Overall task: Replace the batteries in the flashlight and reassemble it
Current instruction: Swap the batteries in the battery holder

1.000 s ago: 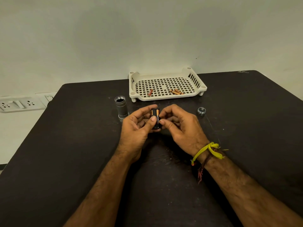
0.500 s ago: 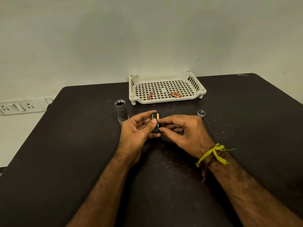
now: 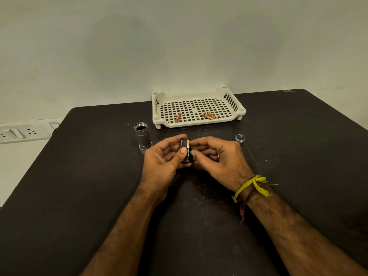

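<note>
A black battery holder (image 3: 186, 150) with black-and-copper batteries in it stands upright between my two hands, just above the dark table (image 3: 79, 186). My left hand (image 3: 162, 158) grips it with thumb and fingers from the left. My right hand (image 3: 216, 158) pinches it from the right with thumb and forefinger. The grey flashlight body (image 3: 142, 135) stands upright, open end up, to the left of my hands. Its small tail cap (image 3: 240, 139) lies to the right of my right hand.
A white perforated tray (image 3: 199, 122) stands at the table's far edge, with one loose copper battery (image 3: 177, 117) on its left and a pair (image 3: 209, 116) toward its right. A white socket strip (image 3: 23, 132) is on the wall at the left.
My right hand's fingers have curled in closer on the holder. The holder stays in the same place between both hands; the view has shifted slightly.
</note>
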